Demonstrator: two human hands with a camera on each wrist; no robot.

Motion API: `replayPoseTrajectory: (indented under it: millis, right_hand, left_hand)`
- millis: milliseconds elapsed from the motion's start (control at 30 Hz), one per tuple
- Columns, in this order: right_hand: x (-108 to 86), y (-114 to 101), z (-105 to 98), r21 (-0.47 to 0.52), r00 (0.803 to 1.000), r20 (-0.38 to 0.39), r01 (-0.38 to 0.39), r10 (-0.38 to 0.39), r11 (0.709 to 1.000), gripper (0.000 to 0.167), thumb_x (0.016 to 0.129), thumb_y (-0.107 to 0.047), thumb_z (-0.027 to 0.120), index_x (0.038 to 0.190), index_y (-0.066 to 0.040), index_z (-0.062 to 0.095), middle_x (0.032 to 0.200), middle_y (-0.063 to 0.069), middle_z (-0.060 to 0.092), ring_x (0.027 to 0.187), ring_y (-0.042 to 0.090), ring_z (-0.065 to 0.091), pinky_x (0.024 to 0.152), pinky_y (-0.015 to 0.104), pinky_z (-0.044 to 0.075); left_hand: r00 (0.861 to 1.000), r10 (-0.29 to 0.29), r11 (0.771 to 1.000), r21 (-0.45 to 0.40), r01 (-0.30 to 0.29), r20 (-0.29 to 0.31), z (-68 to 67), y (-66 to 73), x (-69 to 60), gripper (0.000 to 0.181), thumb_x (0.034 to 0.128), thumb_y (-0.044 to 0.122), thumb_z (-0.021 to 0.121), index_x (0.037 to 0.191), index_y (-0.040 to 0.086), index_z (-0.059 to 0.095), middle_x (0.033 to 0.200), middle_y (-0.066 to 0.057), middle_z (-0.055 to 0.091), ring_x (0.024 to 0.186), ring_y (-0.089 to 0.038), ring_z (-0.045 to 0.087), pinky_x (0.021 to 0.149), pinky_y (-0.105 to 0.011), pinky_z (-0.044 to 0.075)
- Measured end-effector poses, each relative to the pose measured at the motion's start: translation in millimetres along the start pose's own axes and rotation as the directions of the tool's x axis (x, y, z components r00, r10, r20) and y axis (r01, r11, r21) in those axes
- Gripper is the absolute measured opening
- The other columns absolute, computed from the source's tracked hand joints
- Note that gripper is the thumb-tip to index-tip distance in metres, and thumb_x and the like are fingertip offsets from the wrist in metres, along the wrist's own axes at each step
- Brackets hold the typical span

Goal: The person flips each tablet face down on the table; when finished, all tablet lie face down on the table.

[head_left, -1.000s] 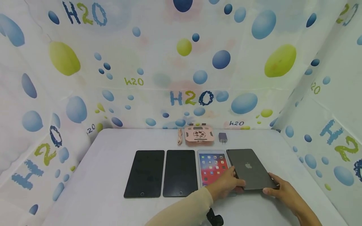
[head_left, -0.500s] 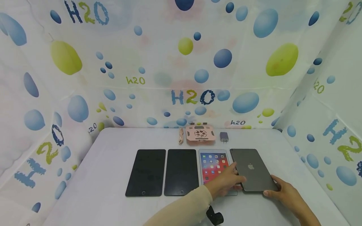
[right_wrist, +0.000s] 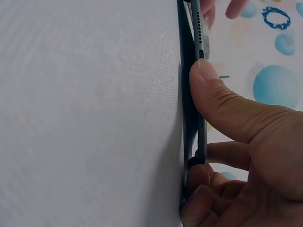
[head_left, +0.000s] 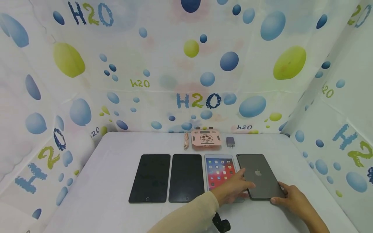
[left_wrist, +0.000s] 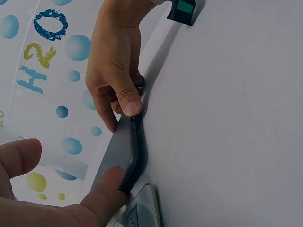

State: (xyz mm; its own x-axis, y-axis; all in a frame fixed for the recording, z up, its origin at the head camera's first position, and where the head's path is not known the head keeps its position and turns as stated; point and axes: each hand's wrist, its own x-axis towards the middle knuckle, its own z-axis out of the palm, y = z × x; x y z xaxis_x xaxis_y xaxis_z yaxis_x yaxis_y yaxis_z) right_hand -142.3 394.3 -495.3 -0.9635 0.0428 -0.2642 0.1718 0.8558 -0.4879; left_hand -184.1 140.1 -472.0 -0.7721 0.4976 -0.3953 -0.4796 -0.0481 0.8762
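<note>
A dark grey tablet (head_left: 257, 176) lies back side up at the right end of a row, an apple logo on its back. My right hand (head_left: 294, 197) grips its near right corner. In the right wrist view that thumb (right_wrist: 207, 71) lies against the tablet's port edge, the other fingers at its corner. My left hand (head_left: 233, 186) is at the tablet's left edge, its fingers fairly straight, thumb over the back. It also covers the lower part of a white tablet (head_left: 220, 166) with a lit home screen. In the left wrist view, a left fingertip (left_wrist: 111, 177) touches the grey tablet's corner.
Two black-screened tablets (head_left: 154, 178) lie side by side left of the white one. Behind the row are a pink stand-like box (head_left: 206, 138), a coiled cable (head_left: 186, 141) and a dark charger plug (head_left: 230, 141). Patterned curtains enclose the white table (head_left: 110, 168).
The grey tablet has shifted a little right, opening a gap from the white tablet, and its near edge has come down slightly. My right hand keeps its grip; my left fingers have loosened at the edge.
</note>
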Motion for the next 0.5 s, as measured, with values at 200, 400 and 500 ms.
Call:
replayPoseTrajectory:
  millis: [200, 400, 500]
  right_hand:
    - [-0.5, -0.4, 2.9, -0.044, 1.000, -0.006, 0.011, -0.011, 0.999, 0.104, 0.079, -0.053, 0.082, 0.138, 0.023, 0.042, 0.111, 0.037, 0.058, 0.105, 0.052, 0.061, 0.086, 0.060, 0.054]
    - [-0.1, -2.1, 3.2, -0.041, 1.000, -0.004, -0.030, 0.030, 0.999, 0.111, 0.075, -0.058, 0.084, 0.139, 0.023, 0.041, 0.112, 0.037, 0.057, 0.105, 0.049, 0.062, 0.088, 0.061, 0.053]
    - [-0.3, -3.7, 2.9, -0.024, 0.999, 0.002, -0.042, 0.042, 0.999, 0.115, 0.073, -0.058, 0.085, 0.140, 0.023, 0.039, 0.114, 0.040, 0.056, 0.107, 0.052, 0.061, 0.089, 0.062, 0.052]
  left_hand:
    - [0.999, 0.009, 1.000, 0.014, -0.009, 0.033, -1.7, -2.6, -1.8, 0.077, 0.0905, 0.003, 0.072, 0.158, 0.017, 0.037, 0.157, -0.023, 0.039, 0.136, -0.041, 0.050, 0.098, -0.060, 0.051]
    - [0.998, 0.026, 1.000, -0.006, -0.025, 0.049, -9.9, -0.1, -10.3, 0.077, 0.0892, 0.001, 0.073, 0.156, 0.017, 0.039, 0.153, -0.026, 0.042, 0.122, -0.036, 0.062, 0.093, -0.055, 0.056]
    - [0.998, 0.048, 0.999, -0.021, -0.047, 0.051, -18.5, 5.5, -19.7, 0.080, 0.0870, -0.003, 0.074, 0.157, 0.015, 0.038, 0.155, -0.028, 0.038, 0.114, -0.034, 0.067, 0.091, -0.051, 0.058]
